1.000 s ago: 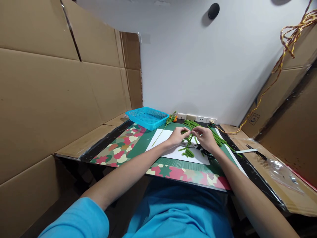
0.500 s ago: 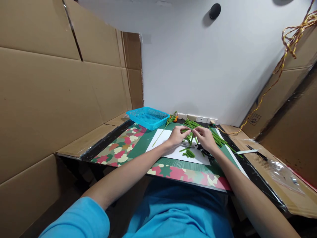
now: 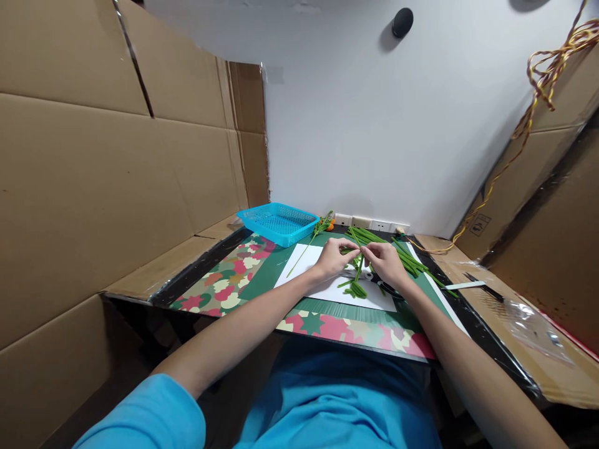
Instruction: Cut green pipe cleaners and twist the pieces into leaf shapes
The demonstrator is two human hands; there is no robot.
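Both the left hand and the right hand meet over the far right part of a flat, rectangular sheet of white paper. Their thumbs and index fingertips come together, pinching a slender, fuzzy green stem between them, above the paper; its lower part slants down toward the person. Which hand presses harder, I cannot tell.

On the paper, below the hands, lies a pair of black-handled metal scissors, partly hidden by the right hand. Nearer the paper's front edge sits a small cluster of looped green fuzzy pieces.

Beyond the paper and to its right, a loose bundle of long green fuzzy stems is spread out. Beyond its left end stands a shallow, perforated bright-blue plastic basket. Beside the basket, an orange-bloomed flower with green leaves lays its thin stem across the paper's left part. Well to the paper's right are a narrow white strip and a crumpled clear plastic bag.
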